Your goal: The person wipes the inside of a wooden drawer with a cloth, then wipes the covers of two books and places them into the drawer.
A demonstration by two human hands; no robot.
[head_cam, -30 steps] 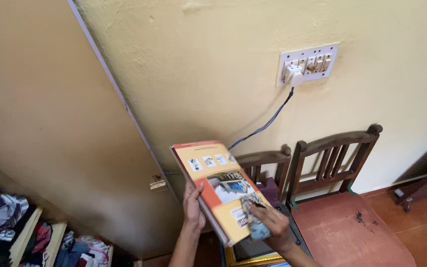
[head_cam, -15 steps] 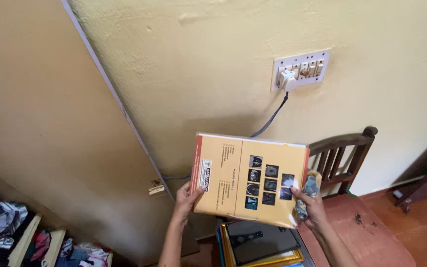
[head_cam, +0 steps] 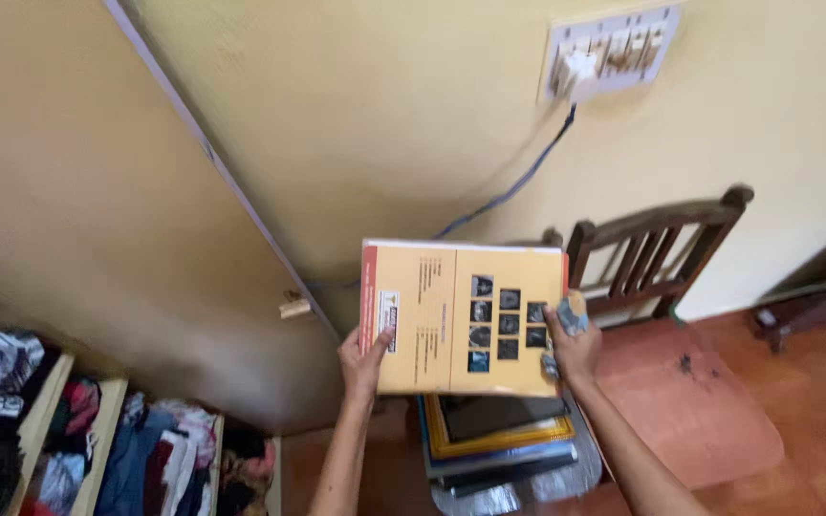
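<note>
Folder: yellow-orange folder (head_cam: 461, 320) with a red strip down its left edge, held up flat toward me in front of the cream wall (head_cam: 375, 115), above the stack of frames.
Left hand: my left hand (head_cam: 363, 355) gripped the folder's lower left corner, thumb laid over the front, fingers hidden behind.
Right hand: my right hand (head_cam: 574, 344) pinched the folder's right edge, with a small crumpled packet (head_cam: 569, 315) pressed under the thumb; blur kept me from telling what it was, perhaps a wrapper.
Stack: gold-edged frame (head_cam: 494, 430) and flat things beneath it, directly under the folder.
Chairs: dark wooden chair (head_cam: 657, 253) with a reddish seat, just right of my right hand.
Wall: white switch plate (head_cam: 609, 48) with a plug and a blue cord (head_cam: 518, 186) running down behind the folder.
Shelves: heaped clothes (head_cam: 78, 449) at lower left, well apart from my hands.
</note>
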